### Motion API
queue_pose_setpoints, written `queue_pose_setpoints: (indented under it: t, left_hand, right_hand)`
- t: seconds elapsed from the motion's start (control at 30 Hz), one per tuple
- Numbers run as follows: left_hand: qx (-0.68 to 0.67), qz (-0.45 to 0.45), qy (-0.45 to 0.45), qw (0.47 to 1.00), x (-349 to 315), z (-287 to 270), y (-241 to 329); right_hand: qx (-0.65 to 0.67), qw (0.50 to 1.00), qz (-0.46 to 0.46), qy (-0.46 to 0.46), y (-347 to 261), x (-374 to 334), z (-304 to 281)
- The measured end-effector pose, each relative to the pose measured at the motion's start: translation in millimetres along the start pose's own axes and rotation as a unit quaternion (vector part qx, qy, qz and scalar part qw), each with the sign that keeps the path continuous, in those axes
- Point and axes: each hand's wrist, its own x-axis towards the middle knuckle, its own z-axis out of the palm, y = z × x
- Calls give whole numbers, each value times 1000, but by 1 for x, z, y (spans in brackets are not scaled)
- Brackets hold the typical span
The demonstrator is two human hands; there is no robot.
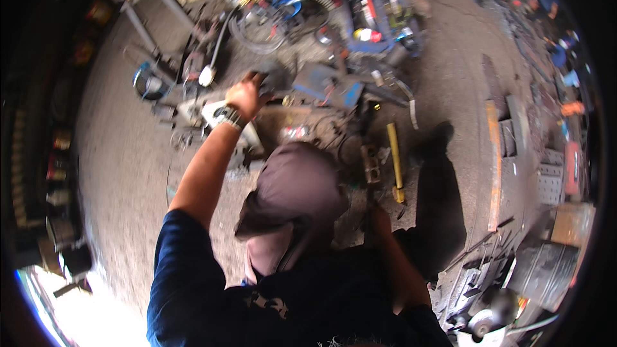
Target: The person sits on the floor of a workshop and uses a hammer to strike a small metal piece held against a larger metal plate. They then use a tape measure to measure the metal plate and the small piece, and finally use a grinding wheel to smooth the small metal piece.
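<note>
My left hand (244, 97), with a watch on its wrist, reaches forward over the clutter. Its fingers are curled at a dark grey, blurred thing (277, 77) that I cannot make out. Beside it lies a pale angular piece (211, 112). Low on the right, my right hand (381, 223) is beside a dark upright shape; shade and blur hide its fingers. Just ahead of that hand lies a rusty piece with holes (371, 164). A long yellow tool (395, 157) rests on the ground to its right. My bent knee (295, 180) in brownish cloth rises between my arms.
Ahead lie a blue-marked metal plate (328, 85), a coil of clear hose (257, 33) and a blue crate (352, 42) of tools and bottles. A spool (149, 83) stands at left. An orange-marked bar (493, 167) and a dented metal drum (545, 273) are at right.
</note>
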Motion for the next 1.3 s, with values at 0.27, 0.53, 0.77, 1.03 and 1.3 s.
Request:
queue_pose_setpoints:
  t: [0.27, 0.53, 0.77, 1.03, 1.3]
  left_hand:
    - [150, 27, -207, 966, 61, -14, -7]
    - [125, 79, -197, 969, 64, -12, -16]
    - [200, 151, -253, 934, 89, -28, -6]
    - [157, 131, -210, 956, 83, -26, 4]
    - [91, 113, -74, 987, 95, -3, -44]
  right_hand:
    - [-53, 998, -11, 18, -13, 12, 9]
    - [-9, 999, -2, 40, -11, 6, 10]
    - [-39, 997, -35, 56, 3, 13, 5]
    - [-70, 996, -23, 54, -11, 8, 2]
    - [-51, 998, -17, 41, -8, 14, 5]
